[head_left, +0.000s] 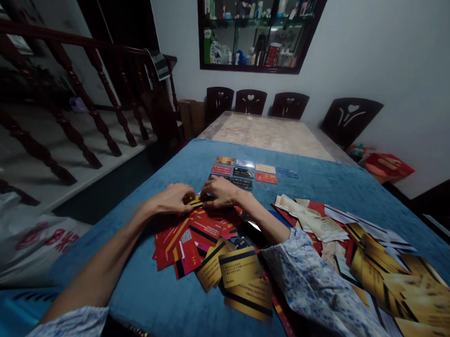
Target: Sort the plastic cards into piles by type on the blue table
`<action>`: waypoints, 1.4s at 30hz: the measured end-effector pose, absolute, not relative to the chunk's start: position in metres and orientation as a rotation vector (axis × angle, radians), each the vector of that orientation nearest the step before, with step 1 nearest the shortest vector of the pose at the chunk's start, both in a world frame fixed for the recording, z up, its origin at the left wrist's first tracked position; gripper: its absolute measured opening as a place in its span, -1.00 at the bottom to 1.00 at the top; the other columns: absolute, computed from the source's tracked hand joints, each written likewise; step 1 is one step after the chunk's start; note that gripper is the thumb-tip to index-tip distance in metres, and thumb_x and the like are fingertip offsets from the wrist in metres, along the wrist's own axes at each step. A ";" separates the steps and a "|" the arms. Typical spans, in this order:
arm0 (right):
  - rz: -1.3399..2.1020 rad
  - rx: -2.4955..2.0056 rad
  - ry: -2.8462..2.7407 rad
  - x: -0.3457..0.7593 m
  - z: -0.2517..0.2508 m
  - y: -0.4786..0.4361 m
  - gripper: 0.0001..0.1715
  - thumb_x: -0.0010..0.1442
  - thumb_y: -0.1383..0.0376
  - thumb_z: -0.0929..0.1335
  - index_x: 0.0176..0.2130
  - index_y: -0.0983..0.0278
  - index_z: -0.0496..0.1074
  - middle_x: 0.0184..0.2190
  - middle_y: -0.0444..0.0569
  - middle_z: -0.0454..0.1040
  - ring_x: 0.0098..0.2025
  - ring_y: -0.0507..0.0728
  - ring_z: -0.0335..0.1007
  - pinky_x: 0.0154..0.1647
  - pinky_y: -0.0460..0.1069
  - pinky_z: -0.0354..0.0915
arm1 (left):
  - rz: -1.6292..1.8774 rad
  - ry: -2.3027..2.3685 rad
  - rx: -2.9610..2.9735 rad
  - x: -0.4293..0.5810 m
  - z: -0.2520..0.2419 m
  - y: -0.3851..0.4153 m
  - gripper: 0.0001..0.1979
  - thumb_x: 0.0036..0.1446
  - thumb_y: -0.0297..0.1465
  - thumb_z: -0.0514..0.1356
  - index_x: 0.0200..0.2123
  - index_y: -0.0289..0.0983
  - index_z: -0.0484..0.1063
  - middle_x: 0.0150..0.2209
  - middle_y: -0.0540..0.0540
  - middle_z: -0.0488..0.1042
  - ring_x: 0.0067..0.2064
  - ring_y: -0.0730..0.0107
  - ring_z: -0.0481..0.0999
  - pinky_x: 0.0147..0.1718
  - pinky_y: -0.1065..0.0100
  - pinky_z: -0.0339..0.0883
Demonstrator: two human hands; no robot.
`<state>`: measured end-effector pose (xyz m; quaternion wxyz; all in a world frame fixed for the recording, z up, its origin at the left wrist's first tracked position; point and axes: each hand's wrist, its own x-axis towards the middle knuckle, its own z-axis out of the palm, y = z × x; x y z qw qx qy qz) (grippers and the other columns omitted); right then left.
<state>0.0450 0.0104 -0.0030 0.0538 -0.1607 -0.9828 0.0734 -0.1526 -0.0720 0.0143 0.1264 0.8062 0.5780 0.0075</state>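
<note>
Left hand (173, 198) and right hand (223, 192) are curling close together over a yellow card (196, 202) at a red pile's (207, 225) far end, apparently separating cards; whether either is gripping cannot be told. The next move is seemingly calling for a fingertip pinch on one edge. Blue cloth (175, 169) is lying open leftward, card rows (243, 173) bounding the far side.

Head view, forward (and downward)
</note>
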 end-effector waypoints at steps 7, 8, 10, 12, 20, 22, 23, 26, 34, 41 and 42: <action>0.205 -0.383 -2.909 0.046 -0.003 0.015 -0.77 0.23 0.25 0.40 -0.16 0.24 0.66 -0.27 0.05 0.63 -0.14 0.16 0.41 -0.14 -0.02 0.22 | 0.184 1.564 2.090 -0.164 0.018 -0.073 -0.70 0.00 -0.31 0.12 -0.25 -0.27 0.59 -0.35 -0.05 0.62 -0.39 0.34 0.55 -0.37 0.39 0.35; 0.206 -0.370 -2.898 0.046 -0.003 0.015 -0.77 0.24 0.26 0.40 -0.17 0.24 0.66 -0.27 0.04 0.63 -0.15 0.15 0.42 -0.15 -0.02 0.21 | 0.202 1.560 2.085 -0.166 0.019 -0.073 -0.70 0.00 -0.31 0.12 -0.27 -0.27 0.59 -0.37 -0.04 0.61 -0.39 0.34 0.55 -0.37 0.39 0.35; 0.209 -0.358 -2.884 0.046 -0.002 0.015 -0.77 0.26 0.30 0.37 -0.18 0.24 0.65 -0.27 0.04 0.64 -0.17 0.14 0.42 -0.17 -0.03 0.20 | 0.242 1.565 2.109 -0.168 0.020 -0.073 -0.72 0.00 -0.32 0.13 -0.31 -0.26 0.61 -0.38 -0.04 0.61 -0.36 0.34 0.55 -0.33 0.39 0.35; 0.198 -0.378 -2.873 0.046 -0.002 0.014 -0.76 0.28 0.33 0.34 -0.19 0.26 0.65 -0.29 0.05 0.63 -0.20 0.14 0.42 -0.20 -0.04 0.19 | 0.271 1.589 2.149 -0.169 0.022 -0.072 -0.72 0.00 -0.31 0.13 -0.33 -0.26 0.62 -0.39 -0.03 0.61 -0.33 0.34 0.54 -0.29 0.39 0.35; 0.211 -0.720 -2.797 0.044 -0.001 0.006 -0.62 0.30 0.39 0.29 0.01 0.20 0.58 -0.11 0.04 0.62 -0.09 0.16 0.46 -0.19 -0.05 0.21 | 0.380 1.675 2.202 -0.176 0.017 -0.066 -0.65 0.02 -0.32 0.05 -0.32 -0.27 0.63 -0.39 -0.03 0.61 -0.30 0.33 0.52 -0.27 0.38 0.29; 0.206 -0.809 -2.793 0.043 -0.001 0.004 -0.60 0.30 0.38 0.29 0.06 0.18 0.54 -0.09 0.05 0.61 -0.07 0.17 0.47 -0.17 -0.05 0.21 | 0.392 1.684 2.209 -0.177 0.014 -0.064 -0.65 0.01 -0.33 0.05 -0.31 -0.27 0.63 -0.36 -0.03 0.62 -0.28 0.32 0.53 -0.25 0.38 0.29; 0.201 -0.845 -2.786 0.042 0.000 0.003 -0.59 0.30 0.37 0.29 0.10 0.17 0.51 -0.09 0.06 0.60 -0.07 0.17 0.47 -0.18 -0.05 0.21 | 0.392 1.684 2.212 -0.178 0.013 -0.063 -0.65 0.00 -0.34 0.05 -0.30 -0.27 0.63 -0.35 -0.03 0.63 -0.27 0.31 0.53 -0.24 0.38 0.30; 0.190 -0.920 -2.763 0.041 -0.001 0.000 -0.52 0.30 0.36 0.29 0.19 0.16 0.41 -0.08 0.07 0.58 -0.11 0.16 0.48 -0.21 -0.05 0.19 | 0.387 1.683 2.236 -0.179 0.010 -0.061 -0.64 -0.01 -0.37 0.04 -0.29 -0.26 0.63 -0.33 -0.04 0.63 -0.25 0.29 0.54 -0.21 0.37 0.32; 0.156 -1.005 -2.792 0.038 -0.004 -0.003 -0.48 0.29 0.36 0.27 0.22 0.16 0.32 -0.04 0.08 0.58 -0.09 0.19 0.50 -0.23 -0.03 0.20 | 0.410 1.713 2.287 -0.185 0.001 -0.055 -0.58 0.01 -0.39 0.05 -0.15 -0.24 0.64 -0.22 -0.08 0.66 -0.18 0.24 0.58 -0.14 0.36 0.35; 0.146 -1.046 -2.818 0.037 -0.004 -0.005 -0.46 0.30 0.33 0.27 0.25 0.19 0.26 -0.03 0.10 0.58 -0.10 0.20 0.52 -0.20 -0.02 0.23 | 0.385 1.715 2.293 -0.184 -0.002 -0.055 -0.56 0.03 -0.40 0.05 -0.07 -0.24 0.59 -0.19 -0.07 0.65 -0.19 0.26 0.56 -0.14 0.36 0.33; 0.154 -1.043 -2.815 0.036 -0.005 -0.005 -0.47 0.31 0.33 0.27 0.24 0.19 0.27 -0.03 0.09 0.58 -0.10 0.20 0.52 -0.19 -0.02 0.24 | 0.388 1.717 2.293 -0.183 -0.002 -0.055 -0.55 0.03 -0.41 0.05 -0.05 -0.24 0.58 -0.18 -0.07 0.64 -0.19 0.27 0.56 -0.14 0.36 0.33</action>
